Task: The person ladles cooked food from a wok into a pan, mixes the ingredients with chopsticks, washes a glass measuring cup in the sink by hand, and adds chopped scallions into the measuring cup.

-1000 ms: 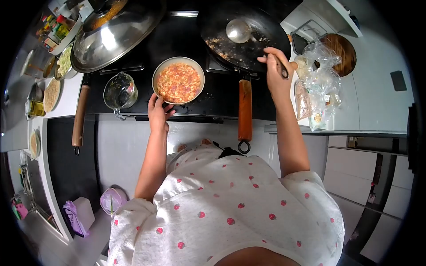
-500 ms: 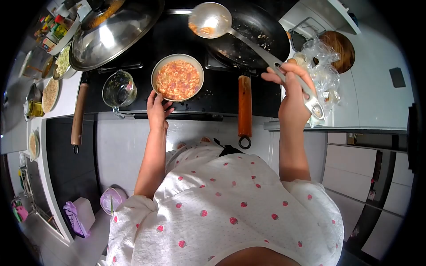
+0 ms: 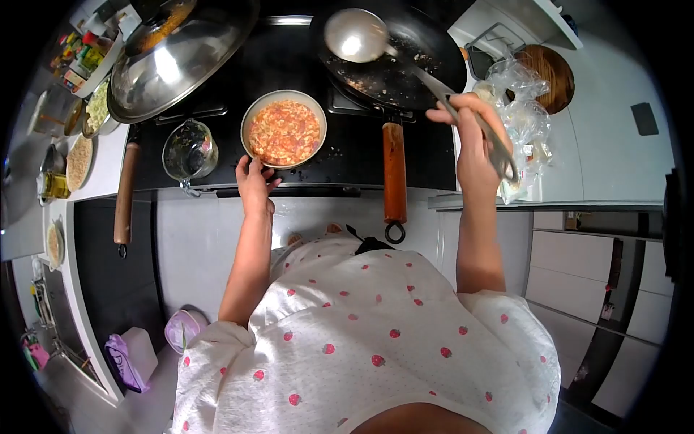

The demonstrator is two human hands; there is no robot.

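My right hand [image 3: 477,137] is wrapped round the long metal handle of a ladle [image 3: 356,36], whose shiny bowl is held above a dark wok [image 3: 405,83] with brown bits stuck inside. My left hand [image 3: 253,181] has its fingers apart, with the fingertips at the near left rim of a round bowl [image 3: 322,119]. The bowl stands on the black stove and is full of red and yellow chunky food [image 3: 285,132], which looks like tomato and egg. The wok's wooden handle [image 3: 395,170] points toward me.
Left of the bowl stands a glass jug [image 3: 189,150]. A large metal lid [image 3: 181,65] and another wooden handle [image 3: 126,195] are farther left. Clear plastic bags [image 3: 524,123] and a round wooden board [image 3: 553,76] lie on the right counter. Seasoning bottles [image 3: 90,54] fill the back left.
The ladle has shifted slightly right and tipped, and the food residue seen in it before no longer shows. My left hand stays at the bowl. The view has moved a little.
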